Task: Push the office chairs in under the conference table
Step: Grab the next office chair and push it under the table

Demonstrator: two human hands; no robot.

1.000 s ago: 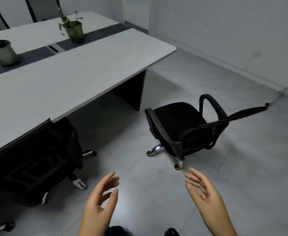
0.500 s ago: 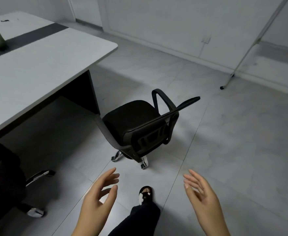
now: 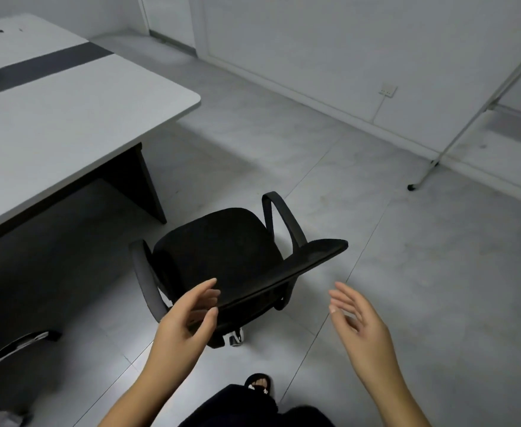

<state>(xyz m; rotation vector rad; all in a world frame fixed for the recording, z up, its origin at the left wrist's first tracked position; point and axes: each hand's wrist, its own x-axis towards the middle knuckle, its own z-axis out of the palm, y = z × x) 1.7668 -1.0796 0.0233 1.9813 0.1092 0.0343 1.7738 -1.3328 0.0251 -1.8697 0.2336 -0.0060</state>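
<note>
A black office chair (image 3: 219,251) with two armrests stands on the floor just right of the corner of the white conference table (image 3: 68,118), its seat facing the table and its backrest toward me. My left hand (image 3: 188,318) is open at the left end of the backrest's top edge, fingers spread around it, closing contact unclear. My right hand (image 3: 358,325) hovers open in the air to the right of the backrest, apart from it. A second chair's wheeled base (image 3: 18,343) shows at the left edge, under the table.
A dark table leg panel (image 3: 139,183) stands just left of the chair. A thin white stand leg (image 3: 456,134) slants down to the floor at the right. The wall with a socket (image 3: 387,89) runs behind. My foot (image 3: 259,385) is below the chair.
I have stepped closer to the chair, which now fills the middle of view. Both hands have risen toward the backrest, the left reaching its top edge.
</note>
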